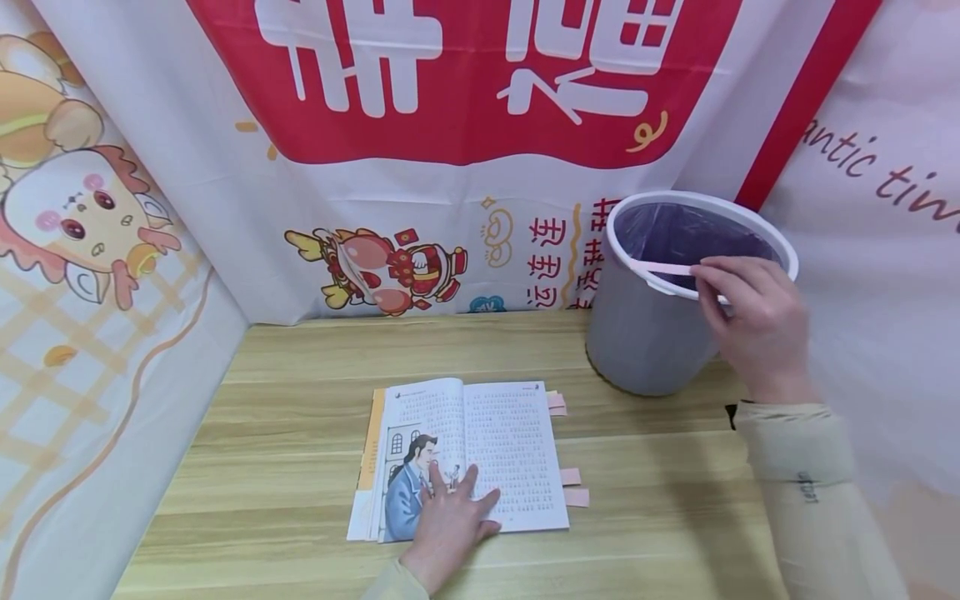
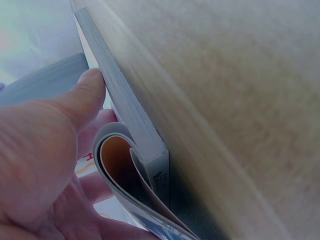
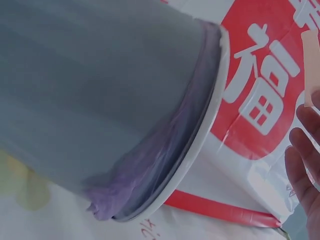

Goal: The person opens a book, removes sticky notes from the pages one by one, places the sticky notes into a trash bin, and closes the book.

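An open book (image 1: 517, 442) with printed text and a drawn figure lies on the wooden table. Spread over its lower middle, my left hand (image 1: 448, 527) rests on the pages; in the left wrist view the thumb is against the page block (image 2: 122, 95). Between thumb and fingers of my right hand (image 1: 765, 325) is pinched a thin pale pink paper strip (image 1: 662, 267). The strip overlaps the opening of a grey trash bin (image 1: 645, 350) in the head view. A dark purple liner bag shows inside, and its bunched edge (image 3: 120, 192) hangs outside under the rim.
Several pink paper tabs (image 1: 576, 497) stick out from the book's right edge. The bin stands at the table's back right, close to the printed cloth (image 1: 450, 133) hanging behind. Another patterned cloth (image 1: 67, 350) borders the left side of the wooden table (image 1: 300, 467).
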Available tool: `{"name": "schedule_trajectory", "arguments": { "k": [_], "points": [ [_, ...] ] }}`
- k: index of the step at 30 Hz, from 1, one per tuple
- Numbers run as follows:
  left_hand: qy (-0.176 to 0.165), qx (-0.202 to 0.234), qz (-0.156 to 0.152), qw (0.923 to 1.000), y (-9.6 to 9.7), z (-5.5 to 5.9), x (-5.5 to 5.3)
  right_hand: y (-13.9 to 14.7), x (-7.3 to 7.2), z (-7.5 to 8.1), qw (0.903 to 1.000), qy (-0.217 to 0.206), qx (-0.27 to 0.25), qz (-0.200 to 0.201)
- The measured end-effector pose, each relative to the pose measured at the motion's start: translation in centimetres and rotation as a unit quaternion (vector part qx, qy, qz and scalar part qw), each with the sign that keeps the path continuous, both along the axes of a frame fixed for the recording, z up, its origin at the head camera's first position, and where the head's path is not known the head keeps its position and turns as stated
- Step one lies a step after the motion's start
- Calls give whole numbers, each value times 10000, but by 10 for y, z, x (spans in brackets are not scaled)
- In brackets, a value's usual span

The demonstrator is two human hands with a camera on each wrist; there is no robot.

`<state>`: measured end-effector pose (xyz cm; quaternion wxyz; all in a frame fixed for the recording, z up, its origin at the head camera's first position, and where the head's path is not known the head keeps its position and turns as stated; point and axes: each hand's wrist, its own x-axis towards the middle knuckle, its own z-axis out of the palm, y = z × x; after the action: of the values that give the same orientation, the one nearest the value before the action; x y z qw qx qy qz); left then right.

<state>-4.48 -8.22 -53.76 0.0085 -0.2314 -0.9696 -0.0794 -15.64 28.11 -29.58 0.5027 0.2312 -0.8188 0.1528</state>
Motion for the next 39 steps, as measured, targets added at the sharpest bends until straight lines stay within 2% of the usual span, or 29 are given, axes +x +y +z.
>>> {"name": "schedule_trajectory", "arguments": {
  "k": [4, 8, 17, 31, 39],
  "points": [
    [-50, -9, 11, 10000, 0, 1, 0, 10, -4, -2, 9997, -122, -80, -182],
    [-96, -33, 29, 9999, 1, 2, 0, 17, -8, -4, 9977, -383, -190, -528],
    [-70, -40, 29, 10000, 0, -1, -1, 35, -23, -8, 9861, -932, -410, -1312],
    [-75, -47, 25, 10000, 1, -1, 0, 50, -39, -14, 9726, -1489, -481, -1719],
    [-58, 6, 49, 10000, 2, -1, 1, 56, -46, -11, 9534, -2318, -363, -1896]
  ]
}}
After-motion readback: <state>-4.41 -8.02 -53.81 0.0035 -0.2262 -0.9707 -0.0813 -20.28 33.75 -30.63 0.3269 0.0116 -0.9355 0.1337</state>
